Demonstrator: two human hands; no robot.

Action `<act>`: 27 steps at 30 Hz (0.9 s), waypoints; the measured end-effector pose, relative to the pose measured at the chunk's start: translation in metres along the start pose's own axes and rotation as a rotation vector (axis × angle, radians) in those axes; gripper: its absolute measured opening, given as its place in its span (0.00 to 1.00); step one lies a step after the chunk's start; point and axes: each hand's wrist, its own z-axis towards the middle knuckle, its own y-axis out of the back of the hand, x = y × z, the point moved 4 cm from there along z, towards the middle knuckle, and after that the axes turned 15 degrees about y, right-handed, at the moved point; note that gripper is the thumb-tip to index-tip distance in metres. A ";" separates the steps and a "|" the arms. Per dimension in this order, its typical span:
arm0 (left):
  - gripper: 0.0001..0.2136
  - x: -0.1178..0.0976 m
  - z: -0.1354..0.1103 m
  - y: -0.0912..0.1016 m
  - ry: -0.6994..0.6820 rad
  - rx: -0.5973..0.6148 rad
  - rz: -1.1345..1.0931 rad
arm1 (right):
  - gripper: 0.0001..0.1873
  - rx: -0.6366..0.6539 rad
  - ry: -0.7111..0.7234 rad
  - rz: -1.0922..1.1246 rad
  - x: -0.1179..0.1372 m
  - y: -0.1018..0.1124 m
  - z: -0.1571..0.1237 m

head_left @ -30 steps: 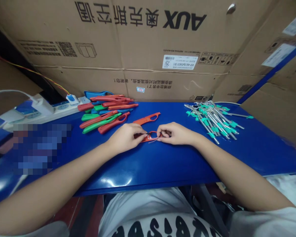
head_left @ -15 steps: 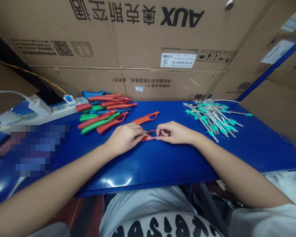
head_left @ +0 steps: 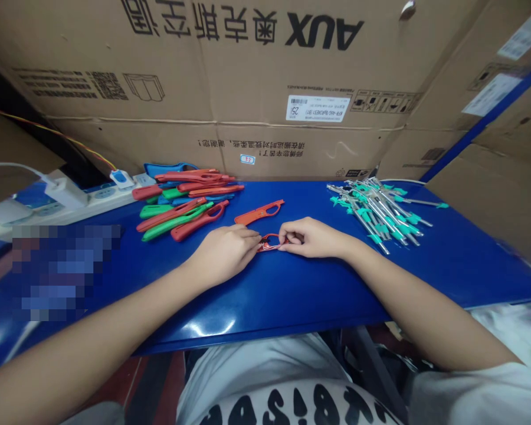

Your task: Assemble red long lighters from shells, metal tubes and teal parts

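Note:
A red plastic handle piece point(head_left: 269, 242) lies on the blue table point(head_left: 292, 295), and both hands grip it. My left hand point(head_left: 228, 251) covers its left part with curled fingers. My right hand point(head_left: 307, 237) pinches its right end, at the ring opening. A thin metal wire shows at the ring between the fingertips. Just behind lies a second orange-red handle piece point(head_left: 260, 212), untouched.
A pile of red, green and blue handle pieces point(head_left: 183, 200) lies at the back left. Several metal rods with teal fittings point(head_left: 378, 209) are heaped at the back right. Large cardboard boxes point(head_left: 248, 88) wall the table's far side. A white power strip point(head_left: 84, 198) sits at the left.
My left hand has slid slightly further over the red piece, hiding more of it. My right hand stays put. The view has shifted a little.

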 end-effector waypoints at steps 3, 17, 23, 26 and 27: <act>0.15 -0.004 -0.001 0.001 0.004 0.022 0.032 | 0.05 -0.004 -0.001 -0.001 0.000 0.000 0.000; 0.15 -0.004 -0.007 -0.003 0.063 0.064 -0.076 | 0.05 0.024 0.008 0.025 0.006 0.008 -0.004; 0.17 0.001 -0.003 -0.006 0.079 0.056 -0.315 | 0.15 -0.031 0.000 -0.146 0.003 0.007 -0.002; 0.17 0.000 -0.003 -0.007 0.092 0.069 -0.340 | 0.08 -0.044 -0.009 -0.238 0.003 0.003 0.000; 0.16 0.000 -0.003 -0.008 0.092 0.068 -0.343 | 0.08 -0.042 -0.011 -0.253 0.004 0.002 0.000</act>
